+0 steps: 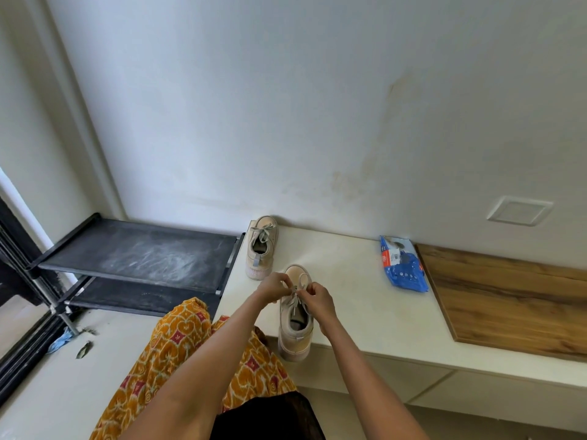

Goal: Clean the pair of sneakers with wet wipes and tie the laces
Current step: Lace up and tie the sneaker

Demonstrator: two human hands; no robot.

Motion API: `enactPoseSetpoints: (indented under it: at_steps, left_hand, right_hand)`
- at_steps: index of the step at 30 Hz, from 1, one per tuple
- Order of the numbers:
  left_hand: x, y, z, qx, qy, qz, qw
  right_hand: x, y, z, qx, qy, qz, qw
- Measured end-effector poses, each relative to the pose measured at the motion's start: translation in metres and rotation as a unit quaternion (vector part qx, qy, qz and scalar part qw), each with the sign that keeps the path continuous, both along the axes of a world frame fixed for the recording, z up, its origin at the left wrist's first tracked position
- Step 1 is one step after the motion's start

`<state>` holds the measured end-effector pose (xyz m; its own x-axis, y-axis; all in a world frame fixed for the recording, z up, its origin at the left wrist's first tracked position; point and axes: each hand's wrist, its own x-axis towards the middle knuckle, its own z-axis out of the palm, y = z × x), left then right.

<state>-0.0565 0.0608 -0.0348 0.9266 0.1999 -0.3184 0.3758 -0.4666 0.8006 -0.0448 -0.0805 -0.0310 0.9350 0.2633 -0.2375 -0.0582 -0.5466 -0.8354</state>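
Two beige sneakers stand on a white counter (355,300). The near sneaker (295,331) points away from me, its heel at the counter's front edge. My left hand (273,286) and my right hand (319,298) each pinch a part of its grey lace (295,292) above the tongue, with a lace loop curving over the toe. The far sneaker (261,246) stands by the wall with its lace in a bow. A blue wet wipes pack (402,265) lies to the right.
A black two-tier shoe rack (139,252) stands left of the counter. A wooden panel (514,296) covers the counter's right part. A white wall rises behind. A blue scrap (62,339) lies on the floor at the left. My orange patterned garment fills the lower middle.
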Motion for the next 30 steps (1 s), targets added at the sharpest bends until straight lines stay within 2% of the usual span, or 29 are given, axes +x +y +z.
enactPoseSetpoints:
  at_steps: [3, 10, 14, 19, 27, 30]
  left_hand:
    - [0.001, -0.003, 0.002, -0.091, -0.036, 0.036, 0.995]
    - [-0.006, 0.000, -0.010, -0.233, -0.010, 0.106, 0.967]
    - [-0.004, -0.001, -0.016, -0.235, 0.007, 0.116, 0.965]
    - [0.001, -0.001, -0.016, -0.191, 0.007, 0.163, 0.968]
    - [0.006, 0.000, -0.009, -0.183, 0.034, 0.161, 0.969]
    - [0.003, 0.002, -0.005, -0.188, 0.035, 0.134, 0.972]
  right_hand:
    - [0.003, 0.002, 0.002, -0.019, -0.003, 0.008, 1.000]
    - [0.007, 0.000, 0.000, -0.059, -0.022, 0.011, 0.998]
    - [0.005, 0.001, -0.002, -0.060, -0.033, 0.006, 0.998]
    - [0.004, 0.000, -0.003, -0.066, -0.038, 0.002, 0.997]
    - [0.002, 0.000, -0.001, -0.058, -0.042, 0.003, 0.997]
    - [0.001, -0.002, 0.000, -0.057, -0.032, 0.009, 0.998]
